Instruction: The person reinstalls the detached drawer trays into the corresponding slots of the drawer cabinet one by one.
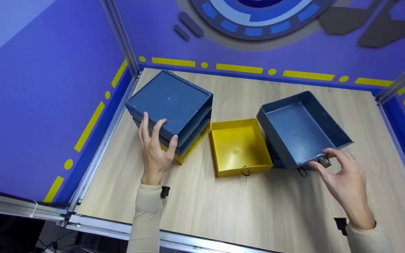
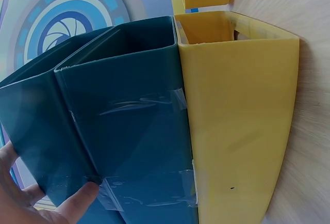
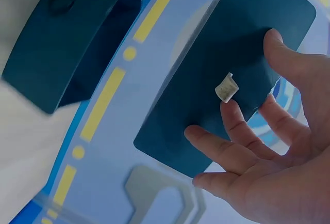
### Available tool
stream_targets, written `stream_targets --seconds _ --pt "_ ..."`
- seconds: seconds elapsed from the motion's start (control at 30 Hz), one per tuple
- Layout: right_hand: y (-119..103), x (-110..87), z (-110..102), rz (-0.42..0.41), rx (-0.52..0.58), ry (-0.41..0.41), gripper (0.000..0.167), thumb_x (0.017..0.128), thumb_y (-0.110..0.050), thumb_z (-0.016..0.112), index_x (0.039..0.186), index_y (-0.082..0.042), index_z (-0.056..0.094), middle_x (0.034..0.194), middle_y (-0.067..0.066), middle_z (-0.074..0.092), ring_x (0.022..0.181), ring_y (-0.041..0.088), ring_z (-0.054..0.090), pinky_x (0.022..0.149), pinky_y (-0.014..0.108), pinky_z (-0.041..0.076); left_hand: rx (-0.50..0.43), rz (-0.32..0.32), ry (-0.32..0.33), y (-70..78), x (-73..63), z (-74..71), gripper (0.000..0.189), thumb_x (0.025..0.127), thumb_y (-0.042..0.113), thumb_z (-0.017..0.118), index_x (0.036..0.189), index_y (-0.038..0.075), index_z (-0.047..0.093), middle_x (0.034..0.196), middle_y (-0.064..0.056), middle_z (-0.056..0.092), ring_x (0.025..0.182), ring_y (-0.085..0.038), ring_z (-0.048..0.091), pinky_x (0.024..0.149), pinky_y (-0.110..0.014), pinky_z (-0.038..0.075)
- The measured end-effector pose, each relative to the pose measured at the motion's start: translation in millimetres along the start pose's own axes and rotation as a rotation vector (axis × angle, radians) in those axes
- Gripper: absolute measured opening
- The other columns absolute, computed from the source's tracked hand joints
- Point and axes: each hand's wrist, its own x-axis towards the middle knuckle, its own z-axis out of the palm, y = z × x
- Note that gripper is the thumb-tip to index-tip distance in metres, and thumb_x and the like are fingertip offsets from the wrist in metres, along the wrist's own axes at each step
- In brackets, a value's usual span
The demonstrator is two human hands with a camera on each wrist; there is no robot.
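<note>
Left of the yellow drawer [image 1: 241, 146], the left hand [image 1: 155, 154] rests spread on the stack [image 1: 171, 102]; right of it, the right hand [image 1: 348, 181] pinches the blue drawer [image 1: 295, 128]: seemingly one-edge support risks tipping.

Bench [image 1: 202, 207] has a pale wood-grain top, metal rail [image 1: 100, 226] along its L & near edges. Twd far L corner stands a stack: btm unit, a yellow casing [image 2: 240, 121], sits directly on the bench, w/ two dk blue casings [image 1: 169, 102] atop it, open side twd near R corner. Approx. mid-bench, R of stack, a yellow drawer [image 1: 237, 146] lies open side up, blk loop [image 1: 245, 173] at its near wall. Just R of it, twd R edge, a dk blue drawer [image 3: 56, 43] rests too, mostly hidden in head view.
</note>
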Motion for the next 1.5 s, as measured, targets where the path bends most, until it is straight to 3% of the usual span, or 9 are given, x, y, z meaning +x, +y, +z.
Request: stream_targets --seconds 0.17,0.2,0.37,0.63,0.87,1.23,1.37,1.4,1.5 --pt "-18.2 -2.2 8.5 -0.043 0.053 -0.032 0.047 0.072 -0.003 0.097 0.114 0.0 0.075 0.104 0.02 0.073 0.095 0.013 0.057 0.082 0.027 0.039 0.011 0.01 0.001 -1.0 1.6 1.4 0.055 0.095 0.048 0.067 0.144 0.023 0.063 0.177 -0.015 0.023 0.162 -0.04 0.023 0.123 -0.074 0.025" --pt "-20.9 -3.1 9.6 -0.05 0.067 -0.038 0.047 0.072 -0.002 0.097 0.114 0.0 0.075 0.105 0.02 0.073 0.097 0.009 0.057 0.088 0.028 0.044 0.011 0.011 0.001 -1.5 1.4 1.7 0.055 0.095 0.048 0.067 0.144 0.023 0.063 0.177 -0.015 0.023 0.162 -0.04 0.023 0.122 -0.074 0.025" --pt "-33.1 -6.0 15.8 -0.055 0.129 -0.082 0.046 0.073 -0.001 0.096 0.114 0.0 0.075 0.108 0.019 0.072 0.102 -0.004 0.053 0.117 0.058 0.041 0.013 0.013 -0.005 -2.6 -0.5 0.8 0.056 0.097 0.051 0.066 0.146 0.024 0.062 0.177 -0.015 0.022 0.163 -0.04 0.023 0.122 -0.074 0.027" --pt "-53.6 -6.9 32.2 -0.109 0.189 -0.117 0.046 0.073 -0.003 0.097 0.114 -0.002 0.076 0.111 0.016 0.074 0.104 0.019 0.065 0.123 0.071 0.029 0.014 0.003 -0.011 -2.6 0.3 -1.5 0.059 0.098 0.058 0.062 0.146 0.024 0.062 0.177 -0.015 0.022 0.163 -0.04 0.023 0.122 -0.074 0.026" --pt "-76.2 -12.0 50.1 -0.149 0.184 -0.16 0.048 0.071 -0.004 0.098 0.113 -0.003 0.076 0.11 0.013 0.077 0.103 0.028 0.069 0.119 0.073 0.033 0.024 -0.013 -0.027 -1.9 0.2 -1.8 0.056 0.096 0.051 0.067 0.145 0.024 0.062 0.178 -0.013 0.021 0.162 -0.039 0.023 0.123 -0.074 0.026" --pt "-104.3 -15.1 73.1 -0.198 0.211 -0.246 0.048 0.072 -0.011 0.099 0.114 -0.007 0.076 0.111 0.005 0.077 0.097 0.023 0.069 0.12 0.059 0.04 0.021 -0.001 -0.021 -4.6 -1.3 -2.3 0.056 0.095 0.049 0.066 0.144 0.022 0.062 0.177 -0.016 0.023 0.161 -0.041 0.025 0.123 -0.074 0.025" --pt "-107.9 -16.5 79.3 -0.245 0.207 -0.243 0.048 0.072 -0.015 0.1 0.114 -0.009 0.076 0.108 0.002 0.077 0.094 0.019 0.069 0.111 0.03 0.049 0.018 0.009 -0.021 -4.5 -0.4 -2.7 0.056 0.095 0.048 0.067 0.144 0.022 0.062 0.177 -0.016 0.023 0.161 -0.041 0.024 0.123 -0.074 0.026" --pt "-108.5 -16.8 80.7 -0.258 0.208 -0.243 0.048 0.072 -0.016 0.1 0.113 -0.009 0.076 0.108 0.001 0.077 0.093 0.018 0.069 0.103 0.024 0.052 0.02 0.01 -0.023 -4.2 -0.1 -2.9 0.056 0.095 0.047 0.067 0.144 0.022 0.062 0.177 -0.017 0.023 0.161 -0.041 0.024 0.123 -0.075 0.026" --pt "-110.3 -17.7 84.0 -0.279 0.204 -0.251 0.049 0.072 -0.019 0.1 0.114 -0.01 0.076 0.107 0.003 0.075 0.093 0.017 0.069 0.087 0.022 0.054 0.018 0.002 -0.031 -3.6 0.3 -3.9 0.056 0.094 0.047 0.067 0.144 0.022 0.062 0.177 -0.017 0.022 0.161 -0.041 0.024 0.123 -0.075 0.025"
